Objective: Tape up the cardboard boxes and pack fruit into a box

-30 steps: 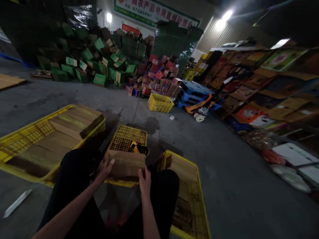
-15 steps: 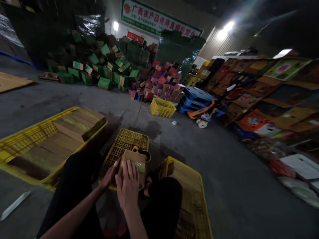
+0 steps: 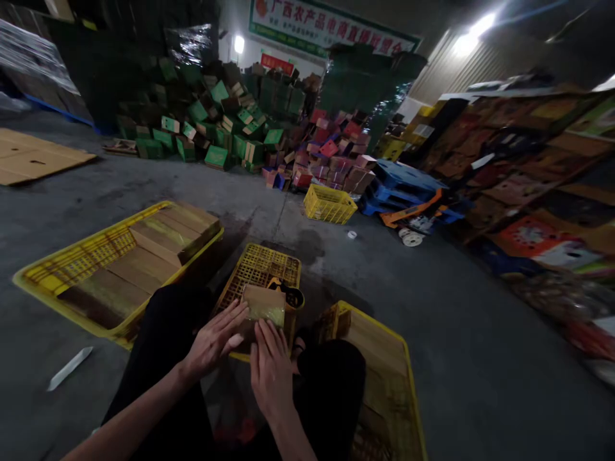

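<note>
A small brown cardboard box (image 3: 263, 298) with shiny clear tape across it rests on an upturned yellow plastic crate (image 3: 259, 259) between my knees. My left hand (image 3: 216, 336) lies along the box's left side, fingers stretched out. Against the near face and tape, my right hand (image 3: 273, 365) is laid with its fingers extended. Just behind the box sits a yellow-and-black tape dispenser (image 3: 291, 293), partly hidden by it.
On the left, a yellow crate (image 3: 115, 330) holds several brown boxes (image 3: 168, 234). Another yellow crate (image 3: 413, 384) with boxes stands at my right knee. Farther off are a small yellow crate (image 3: 329, 205), a pallet jack (image 3: 413, 218) and heaped green boxes (image 3: 216, 155).
My right hand has slid from the top of the box down to its near side. My left hand has flattened out beside it. The whole view has shifted slightly.
</note>
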`<state>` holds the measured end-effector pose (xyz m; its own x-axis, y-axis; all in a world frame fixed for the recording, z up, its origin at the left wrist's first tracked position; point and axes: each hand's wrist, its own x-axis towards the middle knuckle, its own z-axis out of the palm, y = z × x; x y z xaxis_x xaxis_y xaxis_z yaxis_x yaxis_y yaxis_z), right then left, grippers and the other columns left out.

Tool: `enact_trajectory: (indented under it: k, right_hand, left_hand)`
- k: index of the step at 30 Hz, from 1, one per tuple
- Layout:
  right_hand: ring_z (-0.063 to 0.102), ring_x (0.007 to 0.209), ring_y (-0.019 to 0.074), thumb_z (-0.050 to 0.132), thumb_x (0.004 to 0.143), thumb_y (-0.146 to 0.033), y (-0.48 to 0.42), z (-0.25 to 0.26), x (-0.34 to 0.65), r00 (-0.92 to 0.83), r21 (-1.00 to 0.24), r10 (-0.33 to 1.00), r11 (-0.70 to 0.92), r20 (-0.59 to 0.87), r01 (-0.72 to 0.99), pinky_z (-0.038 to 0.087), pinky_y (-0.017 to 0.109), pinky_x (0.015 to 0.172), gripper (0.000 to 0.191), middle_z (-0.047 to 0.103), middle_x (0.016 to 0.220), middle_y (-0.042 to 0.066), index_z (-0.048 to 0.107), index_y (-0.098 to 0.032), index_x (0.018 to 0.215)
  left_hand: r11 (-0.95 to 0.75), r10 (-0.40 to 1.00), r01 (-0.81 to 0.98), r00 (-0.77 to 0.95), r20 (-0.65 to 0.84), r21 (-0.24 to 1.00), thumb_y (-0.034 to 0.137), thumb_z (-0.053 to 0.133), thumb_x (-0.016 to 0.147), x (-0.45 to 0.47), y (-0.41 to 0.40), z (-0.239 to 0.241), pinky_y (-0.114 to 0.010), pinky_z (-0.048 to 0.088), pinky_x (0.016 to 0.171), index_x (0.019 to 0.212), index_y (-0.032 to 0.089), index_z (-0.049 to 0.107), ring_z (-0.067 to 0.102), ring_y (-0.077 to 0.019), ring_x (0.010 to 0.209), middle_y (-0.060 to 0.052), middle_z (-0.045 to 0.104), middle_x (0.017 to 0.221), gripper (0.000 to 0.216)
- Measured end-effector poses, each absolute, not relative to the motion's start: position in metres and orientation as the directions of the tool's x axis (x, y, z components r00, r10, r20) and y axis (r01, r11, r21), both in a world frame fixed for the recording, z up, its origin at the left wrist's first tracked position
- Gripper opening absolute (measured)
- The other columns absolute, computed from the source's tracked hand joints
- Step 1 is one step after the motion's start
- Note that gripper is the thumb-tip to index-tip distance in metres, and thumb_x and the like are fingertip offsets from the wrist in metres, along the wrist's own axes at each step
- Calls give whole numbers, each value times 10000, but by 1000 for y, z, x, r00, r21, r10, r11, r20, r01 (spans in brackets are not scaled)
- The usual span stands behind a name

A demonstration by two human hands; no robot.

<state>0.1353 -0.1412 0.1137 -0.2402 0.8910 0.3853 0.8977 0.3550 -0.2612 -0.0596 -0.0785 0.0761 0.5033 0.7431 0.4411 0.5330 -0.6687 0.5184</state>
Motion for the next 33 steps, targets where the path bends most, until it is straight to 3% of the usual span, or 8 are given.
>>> enact_trajectory:
  k: [5, 11, 23, 28, 33]
  right_hand:
    - [446, 1386, 252, 437, 1004, -238, -144, 112, 155, -205, -291, 878, 351, 432, 890, 424, 479, 1136, 457, 520, 1471, 77, 481, -204, 1457]
    - [453, 1370, 245, 415, 1001, -203, -135, 111, 157, -193, -349, 881, 360, 432, 865, 441, 465, 1125, 432, 546, 1444, 77, 521, -192, 1420]
    - [496, 1310, 222, 381, 1019, -213, -93, 117, 179, -189, -456, 869, 411, 457, 789, 431, 458, 1120, 390, 609, 1355, 76, 574, -204, 1358]
    - [474, 1308, 215, 353, 1031, -222, -93, 111, 179, -139, -515, 894, 366, 426, 775, 445, 428, 1097, 398, 574, 1386, 84, 563, -197, 1368]
    - [483, 1286, 240, 354, 1030, -270, -93, 105, 173, -76, -495, 899, 306, 432, 813, 439, 451, 1085, 415, 550, 1385, 112, 541, -196, 1393]
  left_hand:
    - [-718, 680, 615, 522, 515, 326, 419, 461, 1001, -59, -72, 80, -473, 393, 1157, 1546, 197, 317, 325, -288, 1460, -98, 430, 1541, 607]
    - [-769, 608, 607, 596, 524, 202, 404, 459, 1005, -32, -73, 90, -474, 358, 1180, 1526, 156, 353, 390, -276, 1428, -129, 448, 1524, 586]
    - [-805, 576, 562, 665, 475, 191, 384, 479, 998, -32, -68, 90, -459, 395, 1144, 1482, 149, 417, 403, -275, 1416, -124, 477, 1504, 542]
    - [-762, 636, 604, 632, 443, 232, 327, 463, 992, -17, -67, 106, -434, 436, 1085, 1447, 167, 459, 493, -265, 1316, -112, 557, 1415, 483]
    - [-691, 713, 678, 584, 388, 250, 321, 464, 976, 3, -59, 121, -446, 479, 972, 1410, 177, 501, 544, -285, 1182, -126, 601, 1303, 459]
